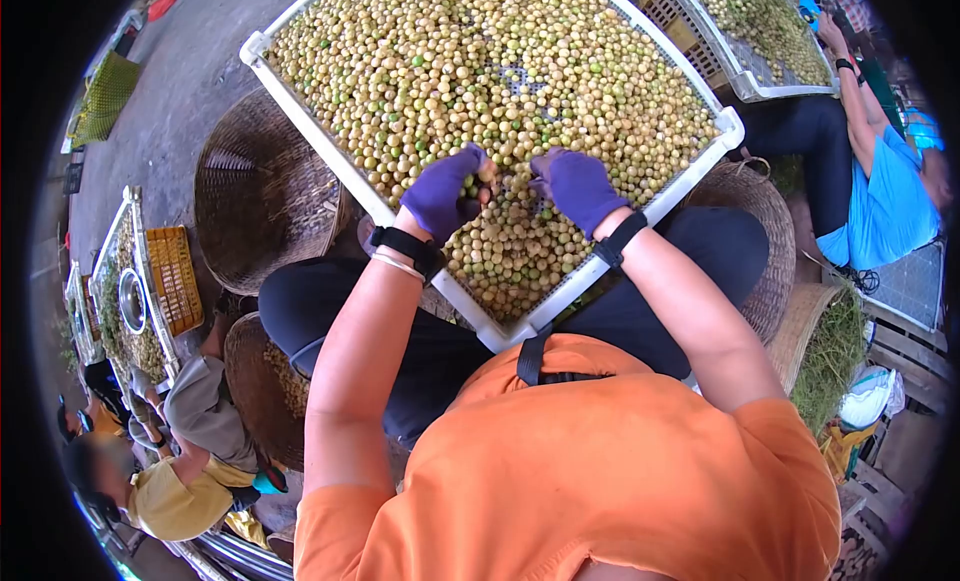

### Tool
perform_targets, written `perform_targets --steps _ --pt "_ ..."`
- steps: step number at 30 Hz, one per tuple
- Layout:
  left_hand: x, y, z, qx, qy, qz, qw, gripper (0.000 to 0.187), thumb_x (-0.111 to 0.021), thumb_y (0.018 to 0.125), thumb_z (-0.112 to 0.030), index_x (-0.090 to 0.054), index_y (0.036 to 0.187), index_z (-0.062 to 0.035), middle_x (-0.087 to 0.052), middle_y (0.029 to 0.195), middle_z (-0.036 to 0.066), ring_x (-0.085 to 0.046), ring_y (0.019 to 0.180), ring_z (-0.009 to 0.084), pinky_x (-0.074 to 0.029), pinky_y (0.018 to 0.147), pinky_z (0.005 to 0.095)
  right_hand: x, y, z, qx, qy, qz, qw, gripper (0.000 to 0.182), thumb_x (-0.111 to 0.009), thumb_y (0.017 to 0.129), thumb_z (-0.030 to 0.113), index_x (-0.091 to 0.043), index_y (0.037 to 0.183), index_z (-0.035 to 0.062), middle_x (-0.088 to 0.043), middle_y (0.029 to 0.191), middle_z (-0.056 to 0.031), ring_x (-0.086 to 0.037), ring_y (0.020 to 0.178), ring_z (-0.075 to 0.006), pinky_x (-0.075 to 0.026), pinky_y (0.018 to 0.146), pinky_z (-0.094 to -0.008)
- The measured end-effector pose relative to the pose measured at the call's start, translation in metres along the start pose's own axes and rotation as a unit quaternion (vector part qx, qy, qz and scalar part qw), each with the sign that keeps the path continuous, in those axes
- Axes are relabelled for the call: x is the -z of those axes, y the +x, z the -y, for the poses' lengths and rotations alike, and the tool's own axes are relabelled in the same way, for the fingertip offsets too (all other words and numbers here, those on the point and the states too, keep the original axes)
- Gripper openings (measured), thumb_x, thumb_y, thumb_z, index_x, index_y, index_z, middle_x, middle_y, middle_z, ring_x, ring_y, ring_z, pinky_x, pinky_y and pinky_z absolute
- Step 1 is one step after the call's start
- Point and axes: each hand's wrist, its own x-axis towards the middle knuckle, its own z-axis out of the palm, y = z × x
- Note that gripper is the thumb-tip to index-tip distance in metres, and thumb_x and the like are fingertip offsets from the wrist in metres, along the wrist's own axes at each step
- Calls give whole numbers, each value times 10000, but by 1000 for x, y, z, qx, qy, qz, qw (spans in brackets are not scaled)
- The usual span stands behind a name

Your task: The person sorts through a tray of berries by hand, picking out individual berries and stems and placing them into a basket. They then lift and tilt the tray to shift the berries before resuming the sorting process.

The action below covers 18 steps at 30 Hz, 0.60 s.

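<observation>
A large white-rimmed tray (316, 132) full of small round yellow-green fruits (420, 81) stands before me, one corner toward my body. My left hand (447, 194), in a purple glove with bare fingertips, is curled over the fruits near the tray's middle, with a few darker fruits at its fingers. Just to its right, my right hand (580, 186), gloved the same way, has its fingers bent down at the fruits; their tips are partly hidden. A small gap separates the two hands. Bits of the perforated tray bottom show farther back.
Woven baskets (262, 181) stand left and right of the tray. At the left, a person in yellow (180, 499) sits near another tray and a yellow crate (173, 281). A person in blue (890, 206) works at a tray (745, 84) at the right. Green stems (838, 356) fill a basket.
</observation>
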Motion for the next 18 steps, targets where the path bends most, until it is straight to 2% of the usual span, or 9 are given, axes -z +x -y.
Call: perform_targets --steps 3,7,8,9,11,13,14,17,18 --pt "-8 6 -7 -36 -79 54 995 179 -513 917 -262 -580 844 -113 -556 782 -10 -513 601 95 -399 501 217 -3 7 1 4 -32 28 999 100 -589 796 121 -655 864 89 -652 870 -153 -660 818 -331 -522 678 -439" --pt "-24 9 -18 -47 240 -24 969 190 -552 901 -256 -637 885 -86 -592 749 17 -539 601 88 -424 550 221 1 -2 0 16 -39 8 999 89 -597 771 114 -660 828 89 -659 868 -150 -664 839 -331 -528 703 -428" --pt "-25 18 -16 -26 414 -63 908 260 -545 893 -284 -671 941 -62 -664 791 87 -634 659 186 -490 627 308 -1 -2 -4 13 -33 7 999 97 -613 770 134 -670 834 88 -664 868 -152 -663 838 -331 -527 702 -428" --pt "-28 24 -15 -109 630 -73 765 316 -538 878 -330 -681 974 -66 -686 908 156 -669 797 310 -516 726 406 -5 -3 -10 11 -27 4 1000 109 -630 769 154 -680 839 87 -669 869 -153 -663 836 -330 -525 700 -428" --pt "-26 30 -4 -161 718 -21 677 342 -533 868 -363 -691 966 -75 -668 976 178 -636 888 383 -510 789 453 -4 -3 -18 -17 62 1 998 158 -656 775 197 -694 876 81 -678 874 -155 -664 827 -321 -521 696 -420" --pt "-34 24 5 -69 772 15 632 245 -552 862 -238 -686 961 -58 -665 1011 167 -643 949 341 -521 820 420 4 -7 -23 -69 224 2 972 229 -675 789 242 -704 941 72 -687 884 -157 -667 810 -303 -517 690 -402" --pt "-34 19 12 -76 785 -2 615 228 -553 857 -206 -683 960 -48 -662 1016 167 -646 950 334 -525 808 417 9 -10 -21 -150 352 0 924 323 -681 807 303 -694 1017 58 -693 898 -161 -670 795 -267 -511 698 -365" --pt "-30 7 26 -109 805 -27 583 210 -551 848 -161 -679 954 -32 -656 1028 170 -653 947 323 -532 783 410 28 -11 -19 -302 451 57 838 323 -663 817 312 -693 1012 56 -697 883 -155 -669 789 -242 -505 706 -339" --pt "-30 5 26 -124 809 -32 574 209 -550 846 -155 -679 952 -28 -654 1030 171 -654 944 321 -533 776 408 13 -12 -27 -184 381 -22 906 311 -668 815 304 -690 989 47 -692 883 -141 -666 755 -262 -504 680 -356"
